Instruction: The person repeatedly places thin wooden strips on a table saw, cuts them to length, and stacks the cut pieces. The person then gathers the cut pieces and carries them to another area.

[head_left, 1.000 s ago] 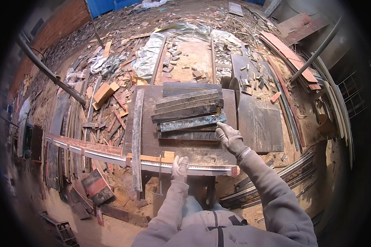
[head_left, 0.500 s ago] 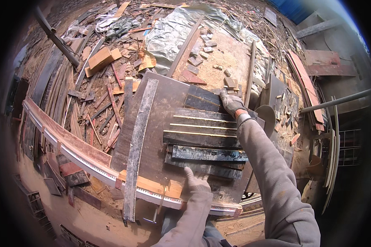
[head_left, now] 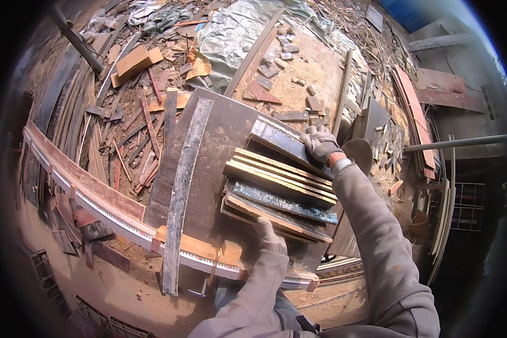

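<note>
Several dark-faced wooden strips [head_left: 281,183] lie side by side between my gloved hands, tilted so that pale cut edges show on some. My left hand [head_left: 271,236] is at the near side of the bundle, thumb raised against the nearest strip; its other fingers are partly hidden. At the far side, my right hand [head_left: 321,143] grips the right end of a wider dark strip [head_left: 281,138], its fingers over the top. Beneath the bundle is a large brown board [head_left: 214,149] serving as a work surface.
A long grimy strip [head_left: 187,191] lies across the board's left part. Along the near edge runs a rail with a measuring tape [head_left: 112,211], beside a wooden block [head_left: 231,252] and a metal clamp [head_left: 203,287]. Offcuts and a crumpled sheet [head_left: 231,42] cover the ground beyond.
The strips have gone from lying flatter and spread out to tilted and closer together, with more pale edges showing. The far strip has tipped up under my right hand.
</note>
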Motion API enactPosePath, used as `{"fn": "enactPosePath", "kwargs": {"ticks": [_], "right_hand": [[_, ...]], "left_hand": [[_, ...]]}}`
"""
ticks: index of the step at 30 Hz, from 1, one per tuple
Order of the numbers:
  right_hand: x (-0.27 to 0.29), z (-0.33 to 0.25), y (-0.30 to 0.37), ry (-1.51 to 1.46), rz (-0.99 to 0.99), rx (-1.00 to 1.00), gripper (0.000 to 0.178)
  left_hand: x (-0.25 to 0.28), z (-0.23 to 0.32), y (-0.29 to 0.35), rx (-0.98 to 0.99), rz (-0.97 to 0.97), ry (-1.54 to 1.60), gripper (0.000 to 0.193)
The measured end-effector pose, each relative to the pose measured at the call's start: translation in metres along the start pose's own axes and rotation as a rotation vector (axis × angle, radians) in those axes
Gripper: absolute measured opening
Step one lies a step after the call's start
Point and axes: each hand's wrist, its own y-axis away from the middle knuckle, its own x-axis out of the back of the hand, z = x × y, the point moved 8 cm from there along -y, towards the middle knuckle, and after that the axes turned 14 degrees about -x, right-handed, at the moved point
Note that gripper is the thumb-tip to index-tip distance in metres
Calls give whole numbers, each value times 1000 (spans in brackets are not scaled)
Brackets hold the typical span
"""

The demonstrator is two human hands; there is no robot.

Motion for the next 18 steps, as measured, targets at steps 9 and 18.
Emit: {"fn": "enactPosePath", "kwargs": {"ticks": [9, 18], "right_hand": [[9, -15, 71, -247, -128, 283, 66], [-74, 44, 54, -503, -550, -241, 58]], "left_hand": [[-28, 44, 9, 204, -458, 1126, 95], [42, -37, -44, 220, 103, 529, 98]]}}
